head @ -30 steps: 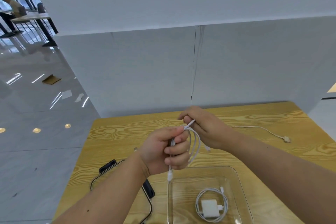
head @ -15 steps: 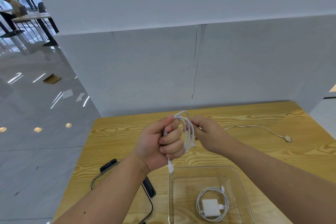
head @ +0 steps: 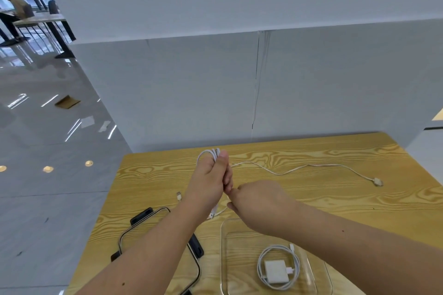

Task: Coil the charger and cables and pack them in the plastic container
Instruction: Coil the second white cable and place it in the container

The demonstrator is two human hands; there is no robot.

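Two hands work one white cable (head: pixel 311 166) at the centre of the frame. The left hand (head: pixel 211 182) is closed around a bundle of loops (head: pixel 208 152), which stick out above its fingers; a plug end (head: pixel 212 214) hangs below the palm. The right hand (head: pixel 261 201), just beside it, pinches the strand between thumb and forefinger. From the left hand the uncoiled length trails across the table (head: pixel 311 199) to a connector (head: pixel 377 181) at mid right.

At the lower right, the container (head: pixel 224 235) holds the charger (head: pixel 275 270) inside its own coiled lead. The lid (head: pixel 196 268) lies to its left, and a small loose plug (head: pixel 178 195) lies on the table left of the hands.

Risks from here:
- Loops may slip off the left fingers if that grip loosens during a wrap.
- A fast pull may whip the connector across the table or off its edge.
- Uneven loops may spring open inside the container.
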